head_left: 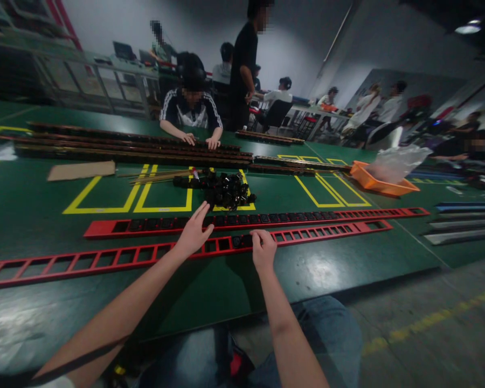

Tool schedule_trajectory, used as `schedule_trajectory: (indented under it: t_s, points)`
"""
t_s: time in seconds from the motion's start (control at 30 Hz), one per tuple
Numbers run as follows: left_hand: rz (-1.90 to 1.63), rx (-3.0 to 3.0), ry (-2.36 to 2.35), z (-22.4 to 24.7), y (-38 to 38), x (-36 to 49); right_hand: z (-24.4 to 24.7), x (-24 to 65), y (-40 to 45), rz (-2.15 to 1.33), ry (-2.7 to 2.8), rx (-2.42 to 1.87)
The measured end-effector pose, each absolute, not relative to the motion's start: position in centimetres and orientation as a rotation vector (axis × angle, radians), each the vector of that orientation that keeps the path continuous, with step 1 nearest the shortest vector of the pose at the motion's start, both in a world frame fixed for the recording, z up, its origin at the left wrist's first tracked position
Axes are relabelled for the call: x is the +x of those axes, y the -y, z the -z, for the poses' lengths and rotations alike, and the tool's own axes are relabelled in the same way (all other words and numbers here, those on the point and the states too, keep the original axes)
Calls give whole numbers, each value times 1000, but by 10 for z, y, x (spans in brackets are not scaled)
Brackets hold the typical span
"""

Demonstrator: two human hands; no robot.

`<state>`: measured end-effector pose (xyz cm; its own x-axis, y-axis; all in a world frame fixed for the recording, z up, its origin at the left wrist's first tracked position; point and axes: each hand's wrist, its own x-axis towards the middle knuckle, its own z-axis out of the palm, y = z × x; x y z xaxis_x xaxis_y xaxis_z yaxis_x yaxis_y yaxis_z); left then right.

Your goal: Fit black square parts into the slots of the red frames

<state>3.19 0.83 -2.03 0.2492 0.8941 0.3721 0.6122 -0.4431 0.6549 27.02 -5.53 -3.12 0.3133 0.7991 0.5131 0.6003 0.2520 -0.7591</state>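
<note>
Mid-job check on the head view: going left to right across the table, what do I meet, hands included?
Cardboard → left hand → right hand → orange bin → bars.

The near rail [223, 253] and the far rail [246, 224] are both red, and the sockets [237, 242] in them black. The pile of small parts [228, 191] is black too. The counter [210, 296] is green, patterned with yellow rectangular outlines [178, 209]. The bin [382, 186] is orange, the cardboard [81, 171] plain tan, the jeans [335, 339] blue. White stripes line the co-worker's dark sleeves [214, 110].
</note>
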Motion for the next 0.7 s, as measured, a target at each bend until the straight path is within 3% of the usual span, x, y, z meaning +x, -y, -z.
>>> schedule_trajectory:
  t_s: [0.17,0.37,0.5,0.7]
  points:
    - [-675,2431,-1380,19,-10,37,32,270,55,-200,1374,-1428]
    - [-683,2372,-1508,-3,-74,31,32,270,54,-199,1388,-1443]
    - [-423,2497,-1460,-8,-124,25,33,272,53,-195,1389,-1446]
    - [-352,2440,-1637,0,-138,3,40,278,48,-194,1384,-1415]
